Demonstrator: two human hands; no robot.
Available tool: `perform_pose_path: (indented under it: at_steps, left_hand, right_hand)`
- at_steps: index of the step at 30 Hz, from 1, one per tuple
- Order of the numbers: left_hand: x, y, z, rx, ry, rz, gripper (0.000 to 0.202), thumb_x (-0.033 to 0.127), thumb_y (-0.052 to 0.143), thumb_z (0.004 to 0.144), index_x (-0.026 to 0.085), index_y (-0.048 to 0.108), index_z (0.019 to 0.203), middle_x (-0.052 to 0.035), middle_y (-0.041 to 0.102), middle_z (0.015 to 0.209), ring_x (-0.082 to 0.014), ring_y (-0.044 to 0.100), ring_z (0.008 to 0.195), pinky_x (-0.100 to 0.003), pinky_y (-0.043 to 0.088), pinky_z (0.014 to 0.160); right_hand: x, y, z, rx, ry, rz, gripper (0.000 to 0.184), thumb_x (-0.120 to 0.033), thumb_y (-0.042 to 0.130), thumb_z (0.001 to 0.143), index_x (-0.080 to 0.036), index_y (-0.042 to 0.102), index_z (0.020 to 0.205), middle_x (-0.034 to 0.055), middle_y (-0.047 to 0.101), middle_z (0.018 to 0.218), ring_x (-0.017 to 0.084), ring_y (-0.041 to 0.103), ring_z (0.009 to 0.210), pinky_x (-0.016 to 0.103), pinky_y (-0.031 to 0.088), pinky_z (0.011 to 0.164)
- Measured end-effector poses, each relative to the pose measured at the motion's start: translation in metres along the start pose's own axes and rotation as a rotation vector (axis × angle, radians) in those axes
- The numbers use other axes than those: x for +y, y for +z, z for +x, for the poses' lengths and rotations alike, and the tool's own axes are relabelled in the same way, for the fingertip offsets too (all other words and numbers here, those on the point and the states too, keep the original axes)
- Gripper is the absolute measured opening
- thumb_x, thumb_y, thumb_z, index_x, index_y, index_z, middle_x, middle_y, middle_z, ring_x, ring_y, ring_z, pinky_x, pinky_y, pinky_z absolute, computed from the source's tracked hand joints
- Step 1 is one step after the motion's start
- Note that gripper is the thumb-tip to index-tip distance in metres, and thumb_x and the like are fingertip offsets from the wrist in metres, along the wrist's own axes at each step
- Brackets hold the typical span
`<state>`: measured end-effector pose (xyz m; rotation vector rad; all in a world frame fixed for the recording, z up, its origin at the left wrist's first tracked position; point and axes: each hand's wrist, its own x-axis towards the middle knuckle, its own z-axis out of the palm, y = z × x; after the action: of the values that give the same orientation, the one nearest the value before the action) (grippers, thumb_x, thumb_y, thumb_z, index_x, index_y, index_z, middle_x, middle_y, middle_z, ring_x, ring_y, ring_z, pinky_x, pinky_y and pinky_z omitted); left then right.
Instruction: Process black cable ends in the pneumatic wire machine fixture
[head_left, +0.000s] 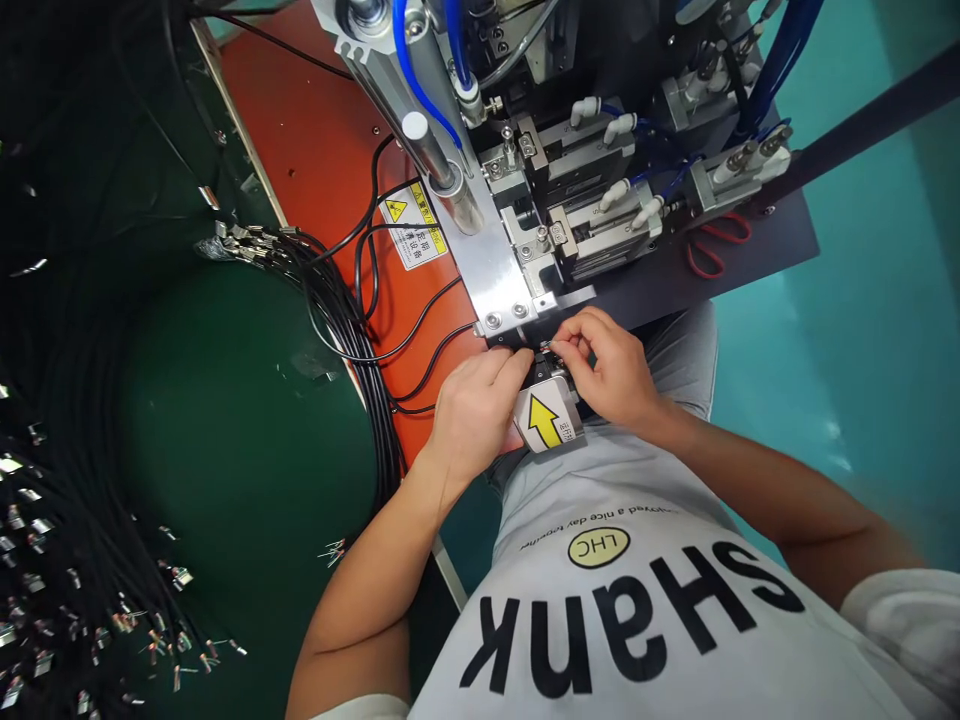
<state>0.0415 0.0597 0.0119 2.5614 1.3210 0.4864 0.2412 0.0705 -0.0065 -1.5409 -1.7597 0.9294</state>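
Observation:
My left hand lies at the front of the machine's fixture, its fingers curled and pressed together. Whatever sits under those fingertips is hidden. Opposite it, my right hand pinches with thumb and forefinger at small, thin coloured wires, which show just beyond the fingertips. Both hands meet below the edge of the silver machine plate. Between the wrists is a metal plate with a yellow arrow label. Black cables run over the orange surface toward my left hand.
A thick bundle of black cables with metal connectors hangs over the orange base. More cable ends lie on the dark green surface at left. Pneumatic cylinders stand behind my right hand. Red-handled scissors rest at right.

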Motion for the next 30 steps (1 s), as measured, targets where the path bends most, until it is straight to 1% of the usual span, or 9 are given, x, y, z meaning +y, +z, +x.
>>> perform_pose_path:
  at_steps: [4, 7, 10, 14, 16, 19, 24, 28, 30]
  left_hand:
    - [0.008, 0.000, -0.003, 0.060, -0.060, 0.110, 0.029, 0.022, 0.044, 0.099, 0.018, 0.064, 0.120, -0.0102, 0.065, 0.096, -0.0212, 0.058, 0.086, -0.034, 0.041, 0.071]
    - [0.016, 0.000, -0.007, 0.080, -0.096, 0.187, 0.033, 0.020, 0.046, 0.098, 0.020, 0.063, 0.125, -0.0118, 0.063, 0.096, -0.0228, 0.055, 0.086, -0.036, 0.037, 0.070]
    - [0.020, 0.001, -0.011, 0.028, -0.088, 0.166, 0.039, 0.018, 0.043, 0.098, 0.019, 0.057, 0.135, -0.0130, 0.063, 0.098, -0.0228, 0.053, 0.086, -0.036, 0.038, 0.071]
    - [0.021, 0.002, -0.014, 0.021, -0.093, 0.159, 0.041, 0.018, 0.042, 0.098, 0.016, 0.055, 0.137, -0.0155, 0.063, 0.107, -0.0234, 0.053, 0.089, -0.037, 0.040, 0.075]
    - [0.022, 0.001, -0.015, 0.023, -0.104, 0.135, 0.041, 0.017, 0.042, 0.098, 0.014, 0.055, 0.137, -0.0162, 0.062, 0.110, -0.0241, 0.053, 0.093, -0.037, 0.041, 0.077]
    - [0.027, -0.001, -0.017, 0.017, -0.131, 0.075, 0.043, 0.016, 0.040, 0.098, 0.014, 0.052, 0.139, -0.0168, 0.061, 0.115, -0.0255, 0.053, 0.099, -0.039, 0.043, 0.082]
    - [0.030, -0.005, -0.017, -0.045, -0.170, 0.001, 0.047, 0.017, 0.038, 0.098, 0.012, 0.047, 0.143, -0.0188, 0.058, 0.125, -0.0284, 0.053, 0.111, -0.042, 0.045, 0.091]
    - [0.024, -0.006, -0.022, 0.023, -0.194, -0.113, 0.041, 0.017, 0.041, 0.098, 0.015, 0.051, 0.137, -0.0161, 0.061, 0.123, -0.0254, 0.055, 0.113, -0.039, 0.045, 0.094]
    - [0.025, -0.006, -0.031, 0.042, -0.251, -0.076, 0.040, 0.016, 0.043, 0.098, 0.015, 0.052, 0.137, -0.0158, 0.062, 0.124, -0.0250, 0.057, 0.113, -0.041, 0.043, 0.096]
  right_hand:
    - [0.014, 0.007, -0.001, -0.101, 0.284, 0.441, 0.019, -0.039, 0.061, 0.093, -0.020, 0.058, 0.089, -0.0027, 0.055, 0.072, 0.010, 0.049, 0.055, 0.025, 0.038, 0.052]
    - [0.017, 0.006, -0.001, -0.153, 0.415, 0.631, 0.029, -0.048, 0.062, 0.091, -0.020, 0.059, 0.091, -0.0040, 0.053, 0.071, 0.008, 0.046, 0.051, 0.024, 0.037, 0.050]
    - [0.014, 0.002, 0.002, -0.168, 0.421, 0.637, 0.034, -0.052, 0.059, 0.092, -0.019, 0.061, 0.086, -0.0030, 0.056, 0.073, 0.007, 0.047, 0.052, 0.025, 0.040, 0.053]
    - [0.006, 0.002, 0.007, -0.194, 0.425, 0.633, 0.031, -0.049, 0.064, 0.090, -0.020, 0.059, 0.080, -0.0049, 0.053, 0.064, 0.008, 0.048, 0.052, 0.025, 0.039, 0.053]
    - [0.004, 0.003, 0.009, -0.178, 0.433, 0.636, 0.029, -0.046, 0.067, 0.088, -0.019, 0.060, 0.080, -0.0046, 0.054, 0.067, 0.008, 0.049, 0.053, 0.025, 0.039, 0.053]
    - [0.004, 0.004, 0.010, -0.194, 0.448, 0.660, 0.029, -0.045, 0.068, 0.087, -0.018, 0.061, 0.079, -0.0038, 0.057, 0.069, 0.007, 0.049, 0.052, 0.025, 0.040, 0.054]
    - [0.003, 0.003, 0.012, -0.205, 0.466, 0.726, 0.029, -0.044, 0.071, 0.084, -0.017, 0.061, 0.079, -0.0054, 0.054, 0.065, 0.006, 0.045, 0.051, 0.024, 0.039, 0.054]
    - [0.004, 0.005, 0.012, -0.208, 0.479, 0.725, 0.028, -0.043, 0.069, 0.085, -0.017, 0.061, 0.080, -0.0056, 0.053, 0.062, 0.007, 0.045, 0.051, 0.024, 0.037, 0.054]
    - [0.006, 0.006, 0.011, -0.220, 0.498, 0.754, 0.026, -0.042, 0.069, 0.086, -0.017, 0.061, 0.080, -0.0053, 0.053, 0.061, 0.007, 0.045, 0.051, 0.024, 0.036, 0.054]
